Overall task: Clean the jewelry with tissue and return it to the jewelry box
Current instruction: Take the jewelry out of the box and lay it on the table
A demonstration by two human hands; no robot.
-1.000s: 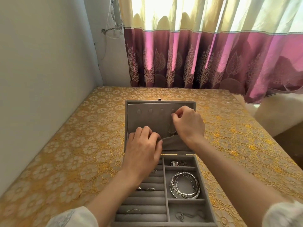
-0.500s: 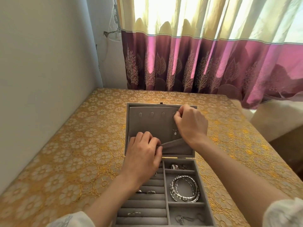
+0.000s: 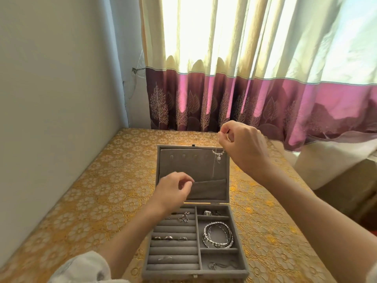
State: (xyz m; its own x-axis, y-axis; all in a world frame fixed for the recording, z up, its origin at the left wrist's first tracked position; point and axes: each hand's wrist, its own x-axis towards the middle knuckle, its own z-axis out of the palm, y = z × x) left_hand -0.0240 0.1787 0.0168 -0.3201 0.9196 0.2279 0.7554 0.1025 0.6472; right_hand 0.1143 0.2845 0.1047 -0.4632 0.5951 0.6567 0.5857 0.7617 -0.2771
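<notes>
- Head view showed the right hand (image 3: 243,145) raised above the far right corner of the open lid, its thumb and forefinger pinched together on a fine silver necklace (image 3: 218,155); the other fingers (image 3: 224,129) were curled in toward the palm.
- From that pinch the necklace hung down, its small pendant dangling in front of the lid lining and a thin length of chain running down toward the lid pocket (image 3: 208,190).
- At the pocket's upper left edge, the left hand (image 3: 173,190) had its fingers loosely curled, thumb and fingertips meeting at the grey fabric; whether they actually gripped the fabric could not be told.
- Both hands worked over the grey velvet jewelry box (image 3: 193,274), which lay open on the counter (image 3: 81,201) under a gold floral cloth.
- Inside the tray, rings (image 3: 169,238) sat in the ring rolls on the left, and a coil of silver bangles (image 3: 217,234) lay in the middle right compartment.
- Small silver pieces lay in the compartments above and below the bangles.
- Behind the counter hung a cream and maroon curtain (image 3: 244,99).
</notes>
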